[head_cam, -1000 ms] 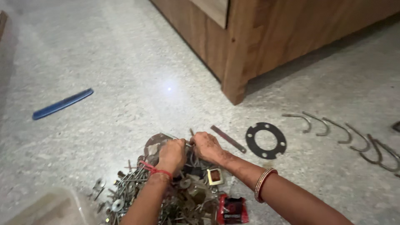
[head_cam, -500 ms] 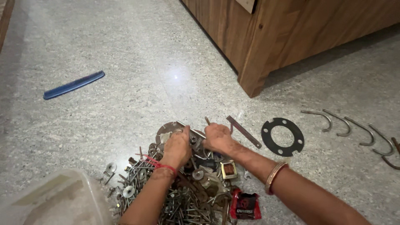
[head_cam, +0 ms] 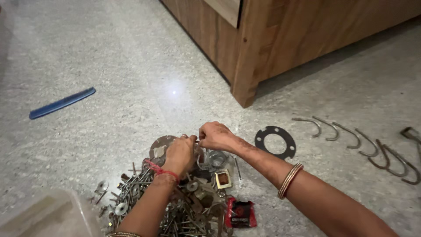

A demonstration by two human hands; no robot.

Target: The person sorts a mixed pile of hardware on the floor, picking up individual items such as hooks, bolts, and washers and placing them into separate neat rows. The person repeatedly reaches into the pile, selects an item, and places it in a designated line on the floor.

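Hands: left, right grip state unclear | over hardware pile | plastic tub

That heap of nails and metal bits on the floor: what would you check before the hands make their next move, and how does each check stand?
1. Both hands over the heap: ok, left hand and right hand meet at its far edge.
2. What the fingers pinch: cannot tell, the piece is too small to see.
3. Sharp points near the left wrist: not ok, loose nails lie right beside it.
4. Black ring gasket set apart from the heap: ok.
5. Curved hooks in a row on the right: ok.
6. Blue comb far from the hands: ok.
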